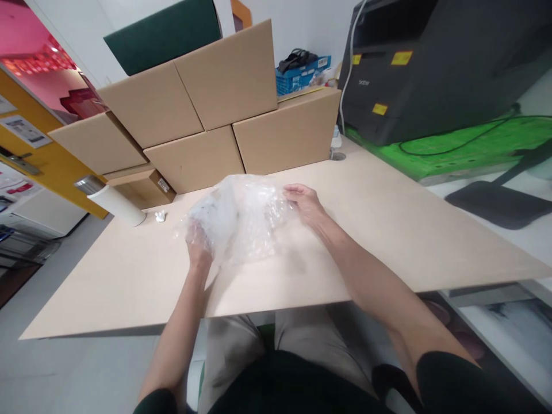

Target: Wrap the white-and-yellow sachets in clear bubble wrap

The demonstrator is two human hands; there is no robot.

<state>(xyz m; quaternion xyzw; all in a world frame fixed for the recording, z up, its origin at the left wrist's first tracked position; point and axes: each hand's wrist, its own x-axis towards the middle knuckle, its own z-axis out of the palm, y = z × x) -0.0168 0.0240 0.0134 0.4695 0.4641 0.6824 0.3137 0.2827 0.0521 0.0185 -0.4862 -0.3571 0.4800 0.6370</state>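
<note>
Clear bubble wrap (254,215) is spread between my two hands, over the middle of the light wooden table (371,230). Its left part covers my left hand (199,241), whose fingers are blurred behind the plastic. At the right edge of the wrap, my right hand (304,201) has its fingers pressed together on the plastic. Something greyish shows faintly through the wrap's left side, too unclear to name.
Cardboard boxes (194,158) are stacked along the table's back edge. A white bottle (116,204) with a metal cap and a crumpled white scrap (160,216) stand at the left. A large dark machine (414,69) occupies the back right, beside a black stand (495,201).
</note>
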